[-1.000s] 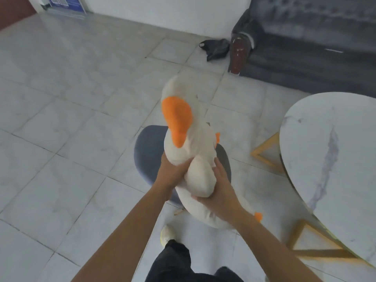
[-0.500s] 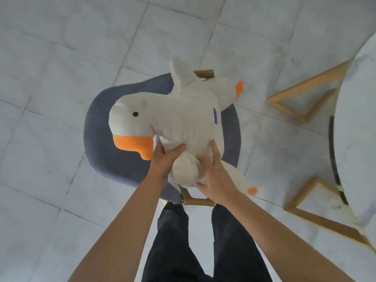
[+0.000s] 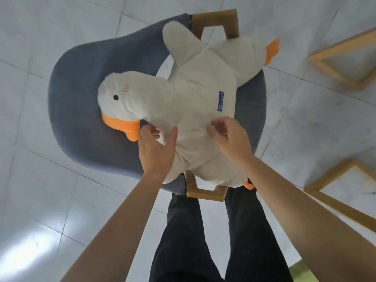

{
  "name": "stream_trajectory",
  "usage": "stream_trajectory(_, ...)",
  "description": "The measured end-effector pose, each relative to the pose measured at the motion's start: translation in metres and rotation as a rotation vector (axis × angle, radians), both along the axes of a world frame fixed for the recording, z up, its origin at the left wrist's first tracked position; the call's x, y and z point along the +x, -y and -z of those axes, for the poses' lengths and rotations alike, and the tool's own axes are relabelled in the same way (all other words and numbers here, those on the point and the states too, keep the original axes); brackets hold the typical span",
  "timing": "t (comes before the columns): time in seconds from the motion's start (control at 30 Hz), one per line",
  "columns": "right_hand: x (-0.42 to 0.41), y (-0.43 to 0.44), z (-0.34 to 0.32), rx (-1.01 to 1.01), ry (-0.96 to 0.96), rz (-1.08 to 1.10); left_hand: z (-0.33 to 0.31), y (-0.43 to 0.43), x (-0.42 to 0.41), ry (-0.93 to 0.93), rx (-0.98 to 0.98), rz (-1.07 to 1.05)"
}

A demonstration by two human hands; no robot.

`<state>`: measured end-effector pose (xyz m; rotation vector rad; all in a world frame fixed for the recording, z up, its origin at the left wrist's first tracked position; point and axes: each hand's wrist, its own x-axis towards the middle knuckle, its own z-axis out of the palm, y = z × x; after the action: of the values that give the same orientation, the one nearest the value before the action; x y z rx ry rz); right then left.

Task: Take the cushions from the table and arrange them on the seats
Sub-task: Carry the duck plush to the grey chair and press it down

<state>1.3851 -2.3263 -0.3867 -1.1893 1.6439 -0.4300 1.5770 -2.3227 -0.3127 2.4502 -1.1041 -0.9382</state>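
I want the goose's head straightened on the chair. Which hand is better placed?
Likely left. The left hand holds the goose cushion beside its orange beak; the right hand pinches it farther off, near the blue label.

1 view | head-worn | faces straight down | close above chair [image 3: 81,119]

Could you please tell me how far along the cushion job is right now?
Done: the duck cushion lies on the seat of the blue chair. In hand: the left hand grips its lower edge and the right hand pinches its body, likely adjusting it. Left: letting go; whether other cushions remain cannot be told, as none shows here.
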Motion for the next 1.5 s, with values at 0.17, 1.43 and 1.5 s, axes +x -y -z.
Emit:
stream_trajectory(0.17,-0.011,0.025,0.021,0.143,-0.026,0.107,0.001,0.041,0.005,-0.545,-0.088,-0.463)
stream_trajectory(1.43,0.084,-0.004,0.039,0.129,-0.095,-0.221,-0.019,0.061,0.084,0.874,0.03,1.076)
stream_trajectory(1.5,0.092,-0.003,0.028,-0.032,-0.155,-0.098,-0.016,0.064,0.084,0.879,0.022,1.063)
